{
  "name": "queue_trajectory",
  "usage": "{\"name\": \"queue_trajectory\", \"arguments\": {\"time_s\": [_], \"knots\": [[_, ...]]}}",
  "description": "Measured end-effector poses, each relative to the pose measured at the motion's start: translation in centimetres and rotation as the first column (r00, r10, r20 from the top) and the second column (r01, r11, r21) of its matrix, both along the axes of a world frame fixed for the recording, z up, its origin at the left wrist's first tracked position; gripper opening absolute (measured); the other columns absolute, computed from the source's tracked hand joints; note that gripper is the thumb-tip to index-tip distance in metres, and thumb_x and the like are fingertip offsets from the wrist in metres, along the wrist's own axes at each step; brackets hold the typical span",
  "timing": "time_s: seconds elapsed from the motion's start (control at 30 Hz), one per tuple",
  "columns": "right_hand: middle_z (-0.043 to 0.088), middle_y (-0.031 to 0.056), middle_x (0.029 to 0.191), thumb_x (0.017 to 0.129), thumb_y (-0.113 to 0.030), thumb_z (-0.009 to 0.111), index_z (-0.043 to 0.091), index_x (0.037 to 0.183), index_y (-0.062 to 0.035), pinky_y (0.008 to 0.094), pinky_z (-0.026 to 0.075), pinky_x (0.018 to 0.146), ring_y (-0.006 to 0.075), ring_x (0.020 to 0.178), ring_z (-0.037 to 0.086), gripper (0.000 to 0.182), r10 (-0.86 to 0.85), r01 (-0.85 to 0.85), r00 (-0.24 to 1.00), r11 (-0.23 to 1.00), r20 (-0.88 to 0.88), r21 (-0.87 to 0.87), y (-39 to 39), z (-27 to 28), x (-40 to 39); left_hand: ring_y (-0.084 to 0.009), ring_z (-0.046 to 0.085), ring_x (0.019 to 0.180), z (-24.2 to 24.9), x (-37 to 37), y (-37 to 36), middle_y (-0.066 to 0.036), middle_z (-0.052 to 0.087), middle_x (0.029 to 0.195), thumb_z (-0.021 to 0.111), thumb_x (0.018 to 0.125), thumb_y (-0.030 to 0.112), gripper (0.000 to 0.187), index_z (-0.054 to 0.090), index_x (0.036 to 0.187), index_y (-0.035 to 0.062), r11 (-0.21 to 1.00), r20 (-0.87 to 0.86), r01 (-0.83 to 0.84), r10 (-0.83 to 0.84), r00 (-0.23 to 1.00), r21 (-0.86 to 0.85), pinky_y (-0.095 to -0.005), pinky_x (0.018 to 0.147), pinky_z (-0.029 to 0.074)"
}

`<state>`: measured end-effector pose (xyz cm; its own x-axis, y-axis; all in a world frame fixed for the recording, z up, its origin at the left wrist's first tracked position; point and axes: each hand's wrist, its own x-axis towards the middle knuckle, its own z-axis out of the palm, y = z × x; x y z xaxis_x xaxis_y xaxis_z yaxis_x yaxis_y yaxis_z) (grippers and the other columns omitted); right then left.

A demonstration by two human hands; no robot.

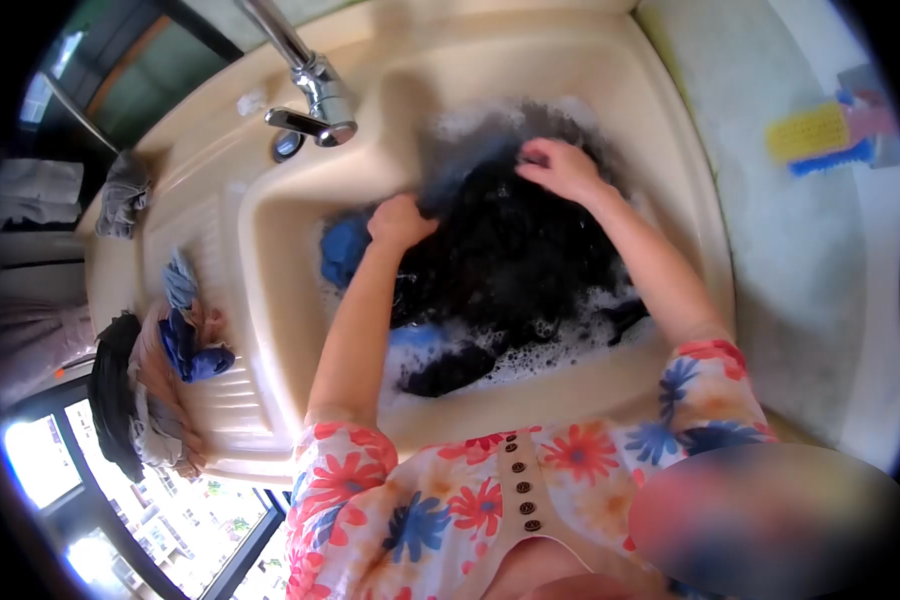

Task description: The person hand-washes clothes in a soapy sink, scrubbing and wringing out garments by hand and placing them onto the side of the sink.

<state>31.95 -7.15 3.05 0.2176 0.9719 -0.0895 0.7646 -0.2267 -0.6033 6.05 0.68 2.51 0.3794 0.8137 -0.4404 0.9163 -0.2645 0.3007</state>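
Note:
A soaked black garment spreads through sudsy water in the beige sink basin. My left hand is closed on the garment's left edge, its thumb pointing inward over the cloth. Farther back and to the right, my right hand curls its fingers on the garment's upper edge; the fingertips are slightly blurred. Beside my left hand, a blue cloth shows against the basin's left wall. Foam gathers along the near side, and much of the fabric is under dark water.
A chrome faucet rises behind the basin's left side. Several clothes, including a dark blue piece, lie on the ribbed drainboard. Farther back is a grey cloth. A yellow and blue brush is at the right.

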Motion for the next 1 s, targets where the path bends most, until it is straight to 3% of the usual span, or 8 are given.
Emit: {"name": "queue_trajectory", "arguments": {"time_s": [0.17, 0.27, 0.4, 0.5, 0.6, 0.73, 0.83, 1.0], "knots": [[0.064, 0.0115, 0.095, 0.070, -0.021, 0.066, 0.063, 0.094, -0.0066, 0.0339, 0.047, 0.074, 0.0246, 0.086, 0.061, 0.029, 0.122, -0.132, 0.976, 0.990, -0.179, -0.042, 1.7, -0.7, -0.6, -0.0240, 0.063, 0.083, 1.8, -3.8, 2.2, -0.012, 0.066, 0.089, 0.073, 0.059, 0.028, 0.043, 0.065, 0.097, 0.0086, 0.987, 0.291, -0.135, 0.155, 0.944, -0.088, -0.0329, 0.076, 0.048], [0.059, 0.0072, 0.091, 0.069, -0.006, 0.059, 0.063, 0.080, -0.0084, 0.0313, 0.046, 0.071, 0.0248, 0.082, 0.057, 0.013, 0.136, -0.111, 0.988, 0.955, -0.071, 0.277, -2.0, 2.0, 1.3, -0.0228, 0.062, 0.074, 2.2, -6.8, 0.6, -0.011, 0.064, 0.084, 0.069, 0.064, 0.011, 0.030, 0.066, 0.094, 0.0101, 0.973, 0.585, -0.188, 0.229, 0.778, -0.131, -0.0298, 0.072, 0.049], [0.058, 0.0046, 0.091, 0.069, -0.004, 0.057, 0.061, 0.076, -0.0104, 0.0320, 0.046, 0.069, 0.0248, 0.083, 0.056, 0.010, 0.265, -0.349, 0.895, 0.917, 0.360, 0.193, -7.3, -0.9, 2.7, -0.0273, 0.057, 0.083, 3.7, -6.0, -4.7, -0.010, 0.055, 0.098, 0.068, 0.062, 0.007, 0.028, 0.066, 0.088, 0.0156, 0.905, 0.473, 0.032, -0.251, 0.844, 0.424, -0.0337, 0.069, 0.048], [0.060, 0.0051, 0.089, 0.072, -0.009, 0.060, 0.061, 0.080, -0.0102, 0.0328, 0.047, 0.067, 0.0242, 0.077, 0.059, 0.008, 0.000, 0.001, 0.999, 1.000, -0.046, 0.027, -5.9, 2.7, 0.3, -0.0279, 0.053, 0.097, 6.0, -5.7, -7.0, -0.009, 0.053, 0.105, 0.068, 0.058, 0.009, 0.027, 0.065, 0.085, 0.0123, 0.716, 0.254, 0.246, -0.513, 0.820, 0.653, -0.0358, 0.073, 0.047], [0.061, 0.0065, 0.085, 0.074, -0.037, 0.063, 0.061, 0.088, -0.0108, 0.0355, 0.048, 0.067, 0.0252, 0.078, 0.061, 0.030, -0.039, 0.044, 0.994, 0.998, 0.099, -0.043, -4.0, 2.1, -2.1, -0.0268, 0.052, 0.095, 7.0, -5.7, -8.5, -0.011, 0.053, 0.106, 0.069, 0.063, 0.012, 0.017, 0.064, 0.079, 0.0085, 0.678, 0.232, 0.432, -0.659, 0.716, 0.595, -0.0353, 0.070, 0.047], [0.064, 0.0082, 0.083, 0.072, -0.039, 0.065, 0.062, 0.086, -0.0093, 0.0386, 0.048, 0.069, 0.0276, 0.080, 0.061, 0.033, -0.008, 0.048, 0.975, 0.984, 0.220, -0.174, -2.5, 1.4, -2.8, -0.0276, 0.055, 0.081, 4.6, -6.1, -9.4, -0.012, 0.055, 0.091, 0.067, 0.074, 0.025, 0.023, 0.061, 0.063, 0.0058, 0.925, 0.366, 0.239, -0.340, 0.866, 0.294, -0.0367, 0.065, 0.046], [0.064, 0.0098, 0.077, 0.072, -0.037, 0.063, 0.063, 0.090, -0.0081, 0.0352, 0.052, 0.061, 0.0254, 0.068, 0.063, 0.034, -0.332, 0.239, 0.922, 0.893, -0.198, -0.382, -1.4, 0.9, -1.0, -0.0292, 0.056, 0.074, 3.3, -5.4, -8.3, -0.012, 0.056, 0.081, 0.068, 0.073, 0.029, 0.028, 0.058, 0.067, 0.0042, 0.980, 0.315, -0.039, -0.025, 0.949, 0.195, -0.0381, 0.064, 0.046], [0.065, 0.0111, 0.077, 0.070, -0.030, 0.064, 0.063, 0.090, -0.0077, 0.0348, 0.052, 0.054, 0.0245, 0.064, 0.064, 0.030, -0.178, 0.195, 0.980, 0.932, 0.084, -0.305, -0.8, 1.8, -3.3, -0.0284, 0.059, 0.068, 1.4, -5.6, -7.6, -0.011, 0.058, 0.069, 0.072, 0.065, 0.029, 0.035, 0.055, 0.082, 0.0045, 0.959, 0.307, -0.036, -0.054, 0.950, 0.280, -0.0368, 0.064, 0.046]]}}
